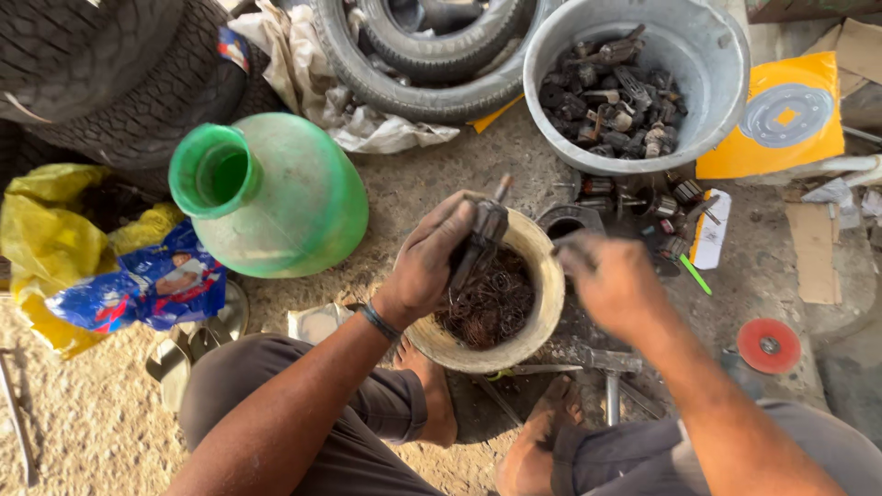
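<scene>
Grime everywhere: left hand [430, 262] clamps a dark, greasy motor armature [480, 241] over the round cream bowl of copper wire [542, 303]. Looks heavy, rigid, slippery, best gripped mid-body. Right hand [614, 280], blurred beside the bowl — grip unclear.

Right hand [614, 280] motion-blurred, fingers indistinct, grip unreadable. Motor part [480, 241] in left hand [432, 257] half hidden by fingers. Bowl [542, 303] near rim hidden behind wrist. Tyres [138, 83] far left cut by edge. Parts in grey tub [717, 55] too small to identify.
</scene>
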